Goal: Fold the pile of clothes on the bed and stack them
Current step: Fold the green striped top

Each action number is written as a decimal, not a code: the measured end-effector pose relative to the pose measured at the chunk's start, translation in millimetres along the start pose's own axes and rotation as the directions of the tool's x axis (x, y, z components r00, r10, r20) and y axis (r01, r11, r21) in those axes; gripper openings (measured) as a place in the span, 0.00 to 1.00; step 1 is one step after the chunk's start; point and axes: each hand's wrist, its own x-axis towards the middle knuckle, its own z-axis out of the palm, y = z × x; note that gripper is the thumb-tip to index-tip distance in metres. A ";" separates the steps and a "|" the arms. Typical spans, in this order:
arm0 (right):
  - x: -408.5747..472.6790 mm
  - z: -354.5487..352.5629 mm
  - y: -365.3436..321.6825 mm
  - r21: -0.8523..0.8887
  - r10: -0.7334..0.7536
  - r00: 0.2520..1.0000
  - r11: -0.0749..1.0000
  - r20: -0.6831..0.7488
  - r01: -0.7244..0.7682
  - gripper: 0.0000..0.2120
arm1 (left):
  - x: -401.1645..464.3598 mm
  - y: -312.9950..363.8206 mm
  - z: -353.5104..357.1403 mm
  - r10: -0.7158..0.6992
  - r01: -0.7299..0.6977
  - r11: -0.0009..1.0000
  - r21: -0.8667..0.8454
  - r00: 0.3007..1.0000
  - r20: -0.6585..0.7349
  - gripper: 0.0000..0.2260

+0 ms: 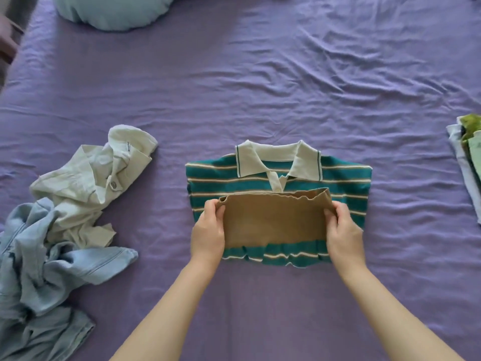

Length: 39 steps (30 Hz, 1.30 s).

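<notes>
A teal polo shirt [343, 178] with cream stripes and a white collar lies flat in the middle of the purple bed, sleeves tucked under. Its tan hem band [276, 222] is doubled up over the shirt's front. My left hand [208, 230] pinches the band's left corner and my right hand [343, 230] pinches its right corner. To the left lies an unfolded pile: a crumpled white shirt [93, 178] on top of a light blue denim garment [46, 269].
A stack of folded clothes [468, 157] sits at the right edge of the purple sheet [260, 87]. A pale blue round cushion [112, 11] lies at the far left corner. The bed's left edge shows at top left.
</notes>
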 end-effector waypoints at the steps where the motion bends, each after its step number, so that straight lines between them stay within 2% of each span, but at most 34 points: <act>1: 14.5 -2.2 -3.6 -0.046 -0.039 0.999 0.998 0.012 0.040 0.09 | 16.9 5.7 0.0 0.039 -0.039 0.999 0.022 0.999 0.004 0.11; 4: 57.2 -3.9 -11.2 -0.148 -0.084 0.996 0.985 0.037 0.088 0.10 | 66.9 19.0 7.3 0.101 -0.104 0.992 0.076 0.994 0.039 0.13; 9: 112.0 9.7 -13.6 -0.261 -0.029 1.000 0.965 0.004 0.029 0.12 | 123.7 29.3 29.4 0.093 -0.109 0.968 0.228 0.992 0.080 0.12; 12: 121.8 21.5 -8.0 -0.183 -0.022 0.999 0.983 0.050 0.030 0.12 | 132.4 26.4 39.6 0.060 -0.085 0.966 0.243 0.993 0.106 0.08; 13: 118.2 23.5 -5.7 -0.154 -0.017 0.996 0.988 0.089 0.030 0.16 | 129.1 23.9 41.5 0.036 -0.068 0.967 0.247 0.990 0.133 0.08; 15: 100.5 23.1 2.8 -0.231 -0.021 0.990 0.972 0.141 0.053 0.25 | 113.3 13.8 43.2 0.005 -0.069 0.944 0.322 0.981 0.195 0.19; 17: 75.9 18.3 15.2 -0.426 -0.141 0.984 0.888 0.111 0.175 0.29 | 87.4 0.1 37.2 0.056 -0.140 0.876 0.461 0.980 0.192 0.30; 18: 63.4 15.9 21.8 -0.511 -0.247 0.965 0.820 0.091 0.258 0.27 | 73.1 -6.3 33.0 0.144 -0.208 0.834 0.511 0.976 0.163 0.32; 19: 50.6 14.0 27.9 -0.560 -0.357 0.929 0.753 0.095 0.346 0.24 | 58.6 -13.6 30.1 0.249 -0.279 0.796 0.537 0.960 0.130 0.31; 21: 24.4 16.1 36.3 -0.527 -0.494 0.842 0.667 0.215 0.526 0.19 | 29.4 -30.4 27.6 0.441 -0.424 0.733 0.531 0.892 0.103 0.25; 22: 13.0 20.7 37.3 -0.467 -0.515 0.810 0.664 0.282 0.584 0.16 | 17.2 -35.4 26.5 0.442 -0.432 0.746 0.506 0.890 0.108 0.22; 23: 3.2 26.6 34.9 -0.412 -0.501 0.807 0.694 0.313 0.591 0.11 | 7.7 -38.5 26.0 0.359 -0.358 0.807 0.469 0.929 0.091 0.21; 24: -5.0 34.4 29.6 -0.365 -0.448 0.835 0.755 0.319 0.545 0.10 | 0.5 -40.9 26.1 0.203 -0.201 0.888 0.413 0.978 0.039 0.23; 25: -11.5 43.2 22.1 -0.335 -0.366 0.876 0.820 0.315 0.464 0.13 | -3.6 -42.3 26.3 0.005 0.003 0.945 0.328 1.000 -0.023 0.25; 27: -19.0 61.3 5.6 -0.294 -0.266 0.922 0.891 0.282 0.347 0.16 | -3.1 -42.3 25.7 -0.335 0.342 0.933 0.107 0.939 -0.080 0.31; 29: -22.4 77.4 -7.9 -0.280 -0.278 0.916 0.891 0.288 0.358 0.16 | 3.4 -42.2 26.2 -0.499 0.490 0.862 -0.129 0.865 -0.045 0.35; 30: -24.4 83.3 -10.8 -0.288 -0.303 0.904 0.875 0.302 0.389 0.16 | 7.5 -43.1 26.1 -0.553 0.537 0.810 -0.237 0.833 -0.005 0.34; 32: -27.1 85.4 -10.6 -0.310 -0.316 0.889 0.854 0.331 0.419 0.13 | 16.4 -47.0 20.9 -0.610 0.578 0.718 -0.388 0.791 0.052 0.22; 34: -27.5 77.4 -2.9 -0.329 -0.307 0.885 0.845 0.349 0.422 0.14 | 26.0 -59.4 6.5 -0.613 0.543 0.704 -0.458 0.790 -0.006 0.09; 35: -27.4 72.7 0.7 -0.328 -0.295 0.886 0.849 0.358 0.415 0.14 | 31.0 -68.6 -1.7 -0.607 0.526 0.718 -0.456 0.794 -0.041 0.06; 37: -26.2 69.7 1.7 -0.335 -0.258 0.897 0.861 0.360 0.383 0.15 | 38.0 -83.3 -13.9 -0.586 0.533 0.731 -0.425 0.811 0.010 0.07; 39: -26.5 74.9 -3.8 -0.353 -0.216 0.908 0.869 0.359 0.346 0.16 | 39.4 -86.1 -19.0 -0.535 0.557 0.722 -0.411 0.826 0.179 0.13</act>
